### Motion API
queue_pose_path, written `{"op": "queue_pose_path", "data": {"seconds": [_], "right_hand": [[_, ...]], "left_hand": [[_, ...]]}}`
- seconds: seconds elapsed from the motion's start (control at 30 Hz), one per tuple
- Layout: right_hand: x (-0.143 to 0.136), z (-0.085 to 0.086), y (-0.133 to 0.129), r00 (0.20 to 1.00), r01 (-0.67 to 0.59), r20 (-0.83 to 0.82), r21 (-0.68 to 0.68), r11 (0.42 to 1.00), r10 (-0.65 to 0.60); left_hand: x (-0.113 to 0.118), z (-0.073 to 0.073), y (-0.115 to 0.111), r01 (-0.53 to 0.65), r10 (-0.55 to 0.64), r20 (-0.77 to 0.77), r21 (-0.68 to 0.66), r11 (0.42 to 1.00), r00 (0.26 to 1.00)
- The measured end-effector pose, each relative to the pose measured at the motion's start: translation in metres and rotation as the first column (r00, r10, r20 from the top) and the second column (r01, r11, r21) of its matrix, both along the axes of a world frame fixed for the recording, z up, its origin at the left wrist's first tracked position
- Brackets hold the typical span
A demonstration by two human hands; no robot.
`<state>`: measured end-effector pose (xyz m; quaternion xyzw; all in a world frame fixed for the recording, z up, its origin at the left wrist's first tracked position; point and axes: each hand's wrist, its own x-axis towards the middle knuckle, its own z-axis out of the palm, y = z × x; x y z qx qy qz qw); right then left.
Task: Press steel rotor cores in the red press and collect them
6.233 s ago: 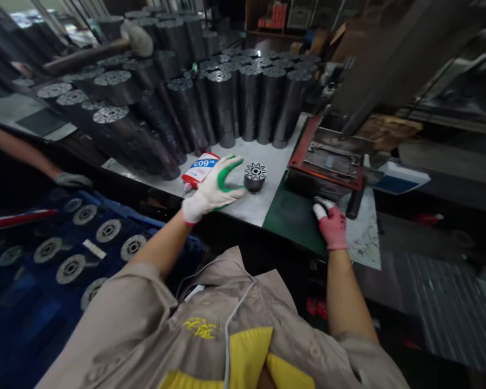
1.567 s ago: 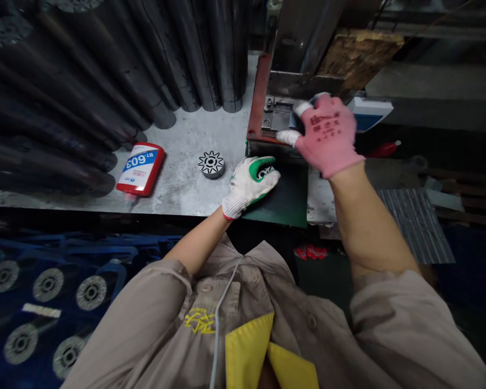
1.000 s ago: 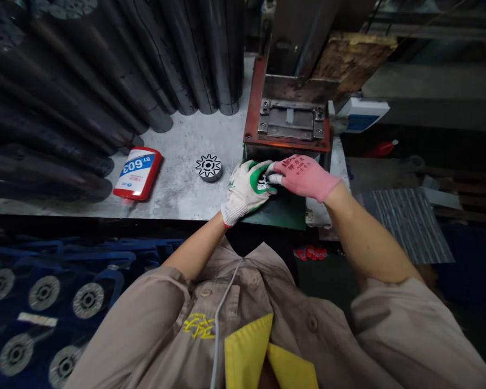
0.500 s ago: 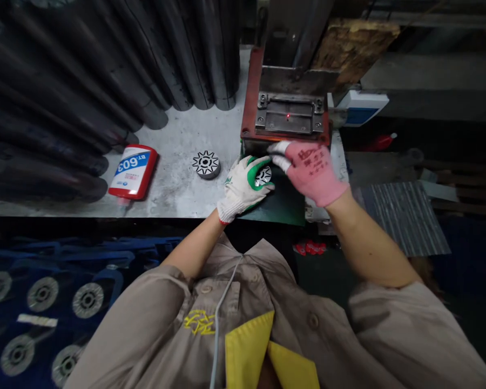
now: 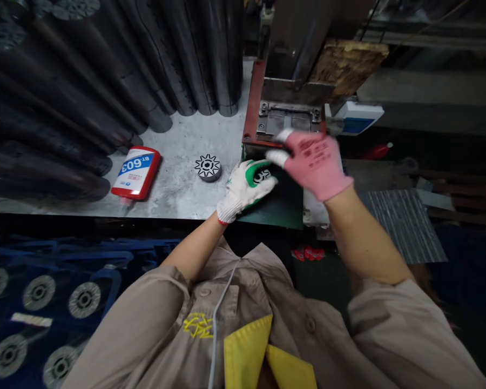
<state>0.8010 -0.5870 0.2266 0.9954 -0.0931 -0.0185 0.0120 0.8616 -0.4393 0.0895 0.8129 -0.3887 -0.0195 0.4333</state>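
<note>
My left hand (image 5: 247, 186), in a white knit glove with green on the thumb and forefinger, is curled around a slotted metal rotor core (image 5: 261, 176) on the dark green mat. Fingers cover part of the core. My right hand (image 5: 314, 162), in a pink glove with white fingertips, hovers between the core and a metal fixture (image 5: 272, 125). Its thumb and forefinger are apart, blurred by motion, and nothing shows between them. Just beyond these fingertips, a small light-grey strip (image 5: 287, 122) lies in the fixture. A second rotor core (image 5: 208, 167) stands left of my left hand.
A red bottle labelled BT-603 (image 5: 135, 173) lies on the metal bench (image 5: 178, 186). Long dark stacks (image 5: 202, 65) of cores lean behind it. Blue trays (image 5: 117, 259) with several cores sit lower left. A striped grey sheet (image 5: 405, 224) lies at the right.
My right hand has moved from beside the held core up toward the fixture, its fingers spreading. A grey strip now shows in the fixture where a red light spot was. The left hand keeps its hold.
</note>
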Motion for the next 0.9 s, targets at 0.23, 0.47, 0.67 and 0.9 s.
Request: {"op": "queue_pose_path", "data": {"seconds": [0.23, 0.47, 0.67, 0.9], "right_hand": [[0.024, -0.001, -0.023, 0.974, 0.073, 0.220, -0.089, 0.993, -0.052], [-0.021, -0.027, -0.007, 0.999, -0.043, -0.002, 0.138, 0.990, 0.044], [-0.016, -0.036, 0.007, 0.907, -0.282, -0.291, 0.116, 0.953, 0.304], [-0.017, -0.021, 0.007, 0.917, -0.259, -0.304, 0.039, 0.965, 0.259]], "left_hand": [[-0.007, 0.001, -0.006, -0.108, 0.108, 0.010, 0.017, 0.994, 0.994], [-0.006, -0.007, 0.002, -0.067, 0.058, 0.098, 0.093, 0.993, 0.993], [0.005, -0.004, 0.009, 0.084, -0.093, 0.081, 0.108, 0.991, 0.992], [0.004, -0.004, 0.009, 0.068, -0.075, 0.071, 0.092, 0.993, 0.995]]}}
